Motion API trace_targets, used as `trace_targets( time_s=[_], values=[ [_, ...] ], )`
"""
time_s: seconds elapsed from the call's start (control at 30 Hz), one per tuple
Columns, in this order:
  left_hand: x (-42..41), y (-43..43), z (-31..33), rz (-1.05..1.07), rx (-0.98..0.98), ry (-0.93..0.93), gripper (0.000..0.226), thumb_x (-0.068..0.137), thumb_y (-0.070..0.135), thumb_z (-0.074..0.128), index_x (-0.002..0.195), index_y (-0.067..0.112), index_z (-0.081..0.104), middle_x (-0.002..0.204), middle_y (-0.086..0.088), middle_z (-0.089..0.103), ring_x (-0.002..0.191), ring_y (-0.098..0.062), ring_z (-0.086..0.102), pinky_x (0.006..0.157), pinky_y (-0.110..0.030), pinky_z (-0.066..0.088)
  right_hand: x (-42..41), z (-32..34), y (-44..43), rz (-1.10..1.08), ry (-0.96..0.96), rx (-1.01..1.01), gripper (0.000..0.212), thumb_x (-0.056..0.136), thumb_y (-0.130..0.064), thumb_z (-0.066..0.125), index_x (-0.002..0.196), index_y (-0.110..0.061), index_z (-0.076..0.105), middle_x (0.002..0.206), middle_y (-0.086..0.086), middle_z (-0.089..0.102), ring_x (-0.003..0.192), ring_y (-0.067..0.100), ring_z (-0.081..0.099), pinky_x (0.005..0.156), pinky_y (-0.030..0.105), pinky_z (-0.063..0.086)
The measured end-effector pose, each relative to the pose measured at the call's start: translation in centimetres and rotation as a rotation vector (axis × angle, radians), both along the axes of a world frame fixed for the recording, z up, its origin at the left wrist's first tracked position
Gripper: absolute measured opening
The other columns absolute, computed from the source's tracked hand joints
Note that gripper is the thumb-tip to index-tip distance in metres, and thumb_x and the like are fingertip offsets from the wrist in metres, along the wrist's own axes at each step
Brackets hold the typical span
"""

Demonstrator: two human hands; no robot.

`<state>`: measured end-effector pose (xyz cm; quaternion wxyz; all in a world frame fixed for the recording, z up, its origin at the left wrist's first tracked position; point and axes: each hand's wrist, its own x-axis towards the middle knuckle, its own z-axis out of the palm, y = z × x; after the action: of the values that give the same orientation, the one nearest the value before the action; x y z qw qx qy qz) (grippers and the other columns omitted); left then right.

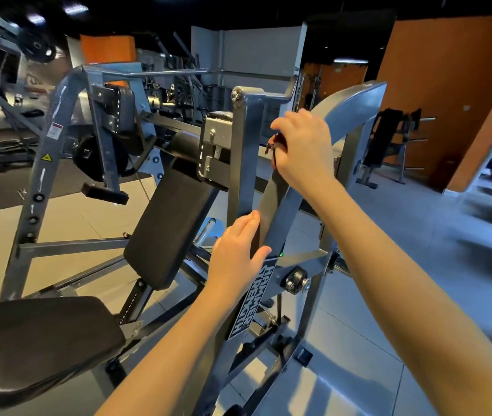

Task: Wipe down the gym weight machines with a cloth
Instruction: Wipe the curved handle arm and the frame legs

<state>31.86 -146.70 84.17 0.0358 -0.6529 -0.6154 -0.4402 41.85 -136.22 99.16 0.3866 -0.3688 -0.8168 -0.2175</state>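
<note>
The fingers of the right hand are curled and clamped on the top of a dark cloth, whose frayed reddish end sticks out beside the knuckles, and they press it against the curved silver beam of a weight machine. From that grip a dark band runs down the left edge of the beam. It looks like the same cloth drawn taut, though it may be the beam's shaded side. At the band's lower end the left hand lays its fingers straight and together along the left side, with the thumb spread across the front. I cannot tell whether they pinch the band or only press it. Just below that thumb a black label reading HAMMER STRENGTH runs down the beam, and a bolted pivot sits just to its right on a cross brace. Both forearms reach in from the lower edge, the right one above the left. To the left of the hands stands the tilted black back pad, and below it, nearer the person, the black seat pad. A black weight plate hangs on the far side of the frame. Pale floor tiles lie underneath, and an orange wall rises behind on the right.
</note>
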Motion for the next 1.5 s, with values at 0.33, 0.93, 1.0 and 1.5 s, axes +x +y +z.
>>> trace_targets(
  time_s=[0.33, 0.93, 1.0, 1.5],
  values=[
    [-0.3, 0.0, -0.1, 0.013, 0.022, 0.025, 0.067, 0.085, 0.027, 0.071, 0.143, 0.009, 0.042, 0.142, -0.005, 0.049, 0.127, -0.024, 0.048, 0.102, -0.044, 0.046, -0.3, 1.4, 0.7, -0.085, -0.022, 0.038, 0.031, 0.094, -0.025, 0.046, 0.099, -0.016, 0.075, 0.103, 0.002, 0.07, 0.106, 0.023, 0.056, 0.093, 0.041, 0.046],
    [-0.4, 0.3, -0.2, 0.047, 0.016, 0.068, 0.065, 0.083, 0.03, 0.072, 0.139, 0.009, 0.046, 0.137, -0.003, 0.053, 0.121, -0.025, 0.053, 0.094, -0.049, 0.049, 0.1, -6.1, -2.9, 0.134, -0.199, 0.167, 0.021, 0.089, -0.018, 0.057, 0.099, -0.011, 0.073, 0.115, 0.009, 0.068, 0.12, 0.036, 0.055, 0.105, 0.052, 0.039],
    [-0.4, 0.3, -0.1, 0.042, 0.019, 0.075, 0.066, 0.083, 0.03, 0.071, 0.14, 0.009, 0.045, 0.138, -0.004, 0.052, 0.122, -0.025, 0.052, 0.095, -0.05, 0.049, 0.5, -4.6, -1.9, 0.148, -0.291, 0.186, 0.023, 0.089, -0.02, 0.053, 0.096, -0.011, 0.073, 0.109, 0.008, 0.07, 0.113, 0.035, 0.058, 0.1, 0.05, 0.043],
    [-0.4, 0.3, -0.3, 0.043, 0.028, 0.082, 0.068, 0.085, 0.032, 0.07, 0.143, 0.011, 0.042, 0.142, -0.004, 0.049, 0.127, -0.025, 0.049, 0.1, -0.049, 0.045, 0.5, -1.5, 0.0, 0.027, -0.052, 0.096, 0.024, 0.092, -0.017, 0.056, 0.107, -0.009, 0.073, 0.124, 0.012, 0.065, 0.127, 0.037, 0.049, 0.108, 0.053, 0.033]
  ],
)
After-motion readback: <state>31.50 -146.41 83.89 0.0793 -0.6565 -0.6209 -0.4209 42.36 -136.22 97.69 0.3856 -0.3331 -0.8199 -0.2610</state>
